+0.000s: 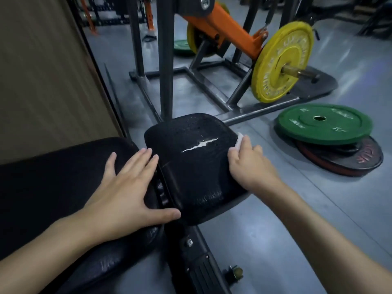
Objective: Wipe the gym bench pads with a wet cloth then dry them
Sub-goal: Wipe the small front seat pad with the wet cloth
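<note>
The black seat pad (191,166) of the gym bench sits at centre, its cover torn with a white split across the middle. The long black back pad (53,187) runs off to the left. My left hand (129,187) lies flat with fingers spread across the gap between the two pads. At the seat pad's right edge my right hand (248,162) presses a small white cloth (239,141), most of it hidden under the fingers.
A dark steel machine frame (165,60) with an orange arm (229,32) and a yellow weight plate (282,62) stands just beyond the bench. A green plate (324,126) stacked on dark plates lies on the grey floor at right. A brown panel (42,81) borders the left.
</note>
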The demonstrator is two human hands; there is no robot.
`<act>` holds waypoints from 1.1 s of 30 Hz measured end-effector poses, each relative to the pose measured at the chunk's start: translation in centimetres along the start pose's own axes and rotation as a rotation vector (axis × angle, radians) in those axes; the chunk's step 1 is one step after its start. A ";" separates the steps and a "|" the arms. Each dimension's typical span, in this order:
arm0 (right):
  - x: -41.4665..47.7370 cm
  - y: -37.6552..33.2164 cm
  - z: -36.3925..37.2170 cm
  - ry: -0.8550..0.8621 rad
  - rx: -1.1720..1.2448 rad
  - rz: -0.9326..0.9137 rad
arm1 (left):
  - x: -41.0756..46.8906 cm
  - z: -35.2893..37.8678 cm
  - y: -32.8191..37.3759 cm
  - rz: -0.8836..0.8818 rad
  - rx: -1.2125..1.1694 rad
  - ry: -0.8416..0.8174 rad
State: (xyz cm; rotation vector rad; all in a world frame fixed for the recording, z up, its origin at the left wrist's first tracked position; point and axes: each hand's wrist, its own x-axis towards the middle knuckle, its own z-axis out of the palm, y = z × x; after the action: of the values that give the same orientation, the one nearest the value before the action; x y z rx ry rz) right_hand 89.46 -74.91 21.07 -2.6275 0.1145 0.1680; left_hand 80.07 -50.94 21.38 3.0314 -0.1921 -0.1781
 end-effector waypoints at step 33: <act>12.7 -8.7 0.8 -0.321 -0.395 -0.494 | 1.0 -2.3 0.6 -0.043 0.079 -0.262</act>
State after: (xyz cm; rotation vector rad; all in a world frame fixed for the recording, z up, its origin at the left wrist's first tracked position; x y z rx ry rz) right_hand 102.95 -67.60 22.73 -2.8710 -0.7382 0.4733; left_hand 81.26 -51.48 23.65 3.0814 -0.1570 -0.5861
